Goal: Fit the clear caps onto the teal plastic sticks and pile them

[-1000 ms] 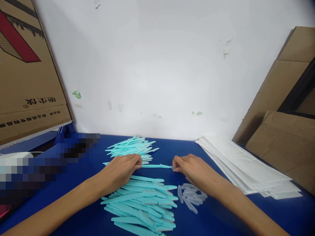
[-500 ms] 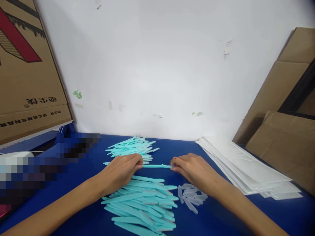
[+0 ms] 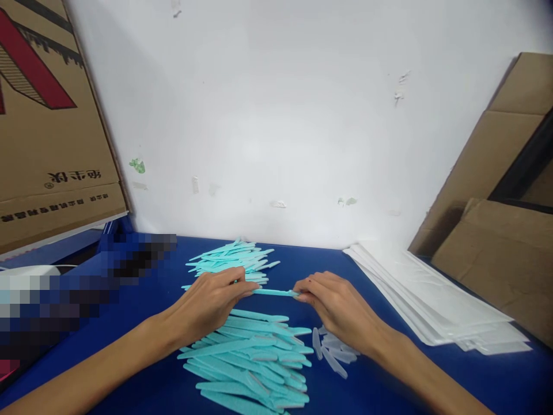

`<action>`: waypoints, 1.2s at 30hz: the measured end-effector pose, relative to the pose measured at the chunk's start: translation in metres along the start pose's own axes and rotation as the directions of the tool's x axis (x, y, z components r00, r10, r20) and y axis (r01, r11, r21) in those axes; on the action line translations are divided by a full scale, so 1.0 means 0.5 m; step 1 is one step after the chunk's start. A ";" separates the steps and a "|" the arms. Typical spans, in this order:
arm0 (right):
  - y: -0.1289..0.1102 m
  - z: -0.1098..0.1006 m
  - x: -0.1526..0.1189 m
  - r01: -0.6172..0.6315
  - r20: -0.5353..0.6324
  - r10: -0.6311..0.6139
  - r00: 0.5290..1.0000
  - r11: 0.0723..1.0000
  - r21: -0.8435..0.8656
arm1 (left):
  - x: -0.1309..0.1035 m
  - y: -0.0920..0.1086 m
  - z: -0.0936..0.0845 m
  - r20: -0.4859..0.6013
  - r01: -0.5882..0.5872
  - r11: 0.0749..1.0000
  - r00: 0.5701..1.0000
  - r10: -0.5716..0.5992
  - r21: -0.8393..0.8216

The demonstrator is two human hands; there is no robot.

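Observation:
A turquoise eyebrow razor (image 3: 274,292) is held level between my two hands above the blue table. My left hand (image 3: 216,297) pinches its left end between thumb and fingers. The fingertips of my right hand (image 3: 330,297) are closed around the other end; whether a clear cap is in them is hidden. Below the held razor lies a large pile of the same razors (image 3: 254,357), mostly pointing left to right. Beyond my left hand is a second pile of razors (image 3: 233,256). Several translucent blade caps (image 3: 332,351) lie beside the near pile, partly covered by my right hand.
White flat sleeves or sheets (image 3: 432,300) are stacked at the right on the blue table (image 3: 155,369). Cardboard boxes stand at the left (image 3: 52,138) and right (image 3: 496,236). A white wall (image 3: 276,127) rises behind the table. A blurred-out patch covers the left edge.
My right hand has shifted slightly left along the razor, covering its end. My left thumb has extended to the right, so less of the razor shows between the hands.

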State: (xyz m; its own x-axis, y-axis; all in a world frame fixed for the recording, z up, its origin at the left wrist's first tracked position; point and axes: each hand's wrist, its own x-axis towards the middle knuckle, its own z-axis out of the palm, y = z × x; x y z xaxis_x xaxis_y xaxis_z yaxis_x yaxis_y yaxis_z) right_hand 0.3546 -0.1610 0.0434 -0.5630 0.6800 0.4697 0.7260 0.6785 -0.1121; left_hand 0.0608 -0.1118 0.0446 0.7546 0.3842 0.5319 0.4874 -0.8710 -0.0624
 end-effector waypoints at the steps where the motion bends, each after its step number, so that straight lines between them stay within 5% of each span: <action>1: -0.002 -0.001 0.000 0.002 -0.004 -0.002 1.000 1.000 -0.008 | -0.001 0.002 0.000 -0.002 -0.004 1.000 1.000 0.004 -0.003; 13: -0.005 -0.020 0.012 0.107 0.006 -0.107 0.994 0.990 -0.088 | 0.006 -0.021 -0.024 0.132 0.023 0.994 0.991 -0.037 0.105; 19: 0.061 -0.056 0.006 0.004 0.015 0.000 1.000 0.966 -0.257 | 0.002 -0.067 -0.034 0.236 0.171 0.932 0.938 -0.253 0.320; 26: 0.106 -0.071 -0.004 -0.147 0.111 0.184 0.977 0.949 -0.279 | -0.006 -0.098 -0.021 0.281 0.208 0.893 0.899 -0.335 0.400; 32: 0.096 -0.096 -0.005 -0.247 0.194 0.257 0.947 0.966 -0.078 | -0.003 -0.070 -0.022 0.259 0.184 0.923 0.925 -0.279 0.337; 36: 0.105 -0.116 -0.018 -0.351 0.362 0.312 0.878 0.935 0.047 | -0.003 -0.025 -0.003 0.286 0.056 0.993 0.955 -0.084 0.105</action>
State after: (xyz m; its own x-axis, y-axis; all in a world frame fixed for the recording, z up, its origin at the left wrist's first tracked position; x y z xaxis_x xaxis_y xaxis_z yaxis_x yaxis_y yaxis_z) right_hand 0.4207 -0.1479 0.0841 -0.4113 0.9095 0.0603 0.8580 0.4087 -0.3113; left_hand 0.0528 -0.1017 0.0458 0.8050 0.5275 0.2715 0.5723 -0.8111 -0.1210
